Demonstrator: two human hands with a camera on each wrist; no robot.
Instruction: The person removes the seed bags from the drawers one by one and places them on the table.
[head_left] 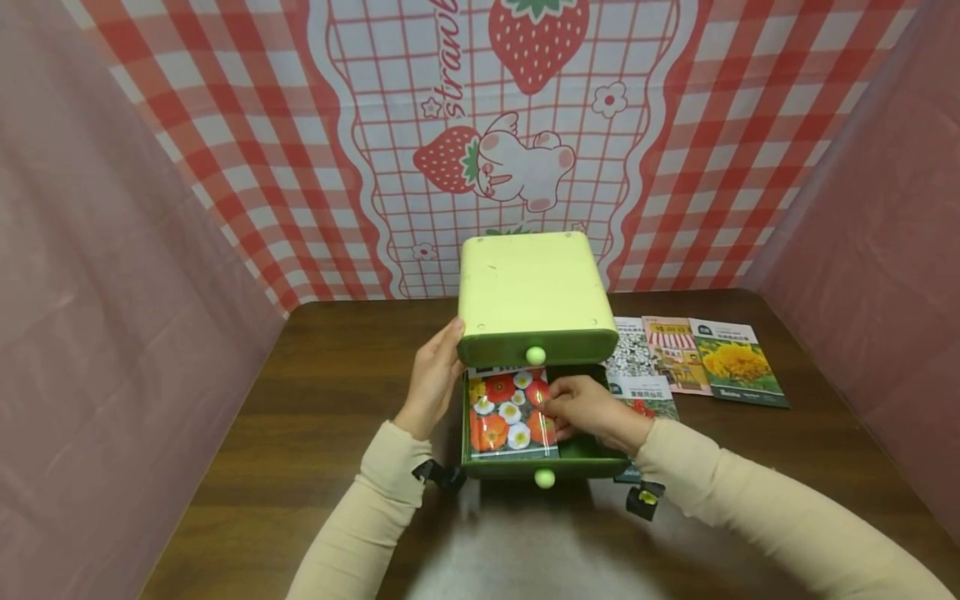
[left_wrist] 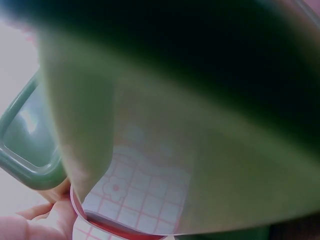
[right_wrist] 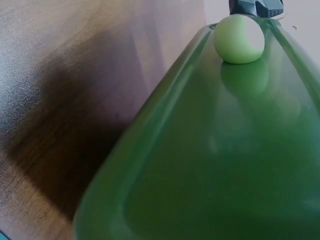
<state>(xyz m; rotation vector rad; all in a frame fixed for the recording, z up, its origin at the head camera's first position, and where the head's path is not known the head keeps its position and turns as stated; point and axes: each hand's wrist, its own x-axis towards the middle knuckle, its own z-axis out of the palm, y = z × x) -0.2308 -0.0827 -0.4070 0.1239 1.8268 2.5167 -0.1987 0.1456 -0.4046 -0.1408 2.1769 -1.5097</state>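
Observation:
A small pale-yellow cabinet (head_left: pixel 532 279) with two green drawers stands on the table, its lower drawer (head_left: pixel 517 468) pulled out. In that drawer, on the left, lies a seed packet (head_left: pixel 504 412) printed with red, orange and white poppies. My right hand (head_left: pixel 588 408) reaches into the drawer and pinches the packet's right edge between thumb and fingers. My left hand (head_left: pixel 433 379) rests against the cabinet's left side near the front corner, fingers extended. The right wrist view shows mainly the green drawer front and its round knob (right_wrist: pixel 239 40). The left wrist view is mostly blurred cabinet side.
Several flower packets lie right of the cabinet, among them a yellow-flower packet (head_left: pixel 738 362), a pink packet with an awning (head_left: pixel 678 354) and a white-flower packet (head_left: pixel 628 354). A red-flower packet (head_left: pixel 656 396) lies partly behind my right forearm. A checked strawberry cloth (head_left: pixel 262 150) hangs behind.

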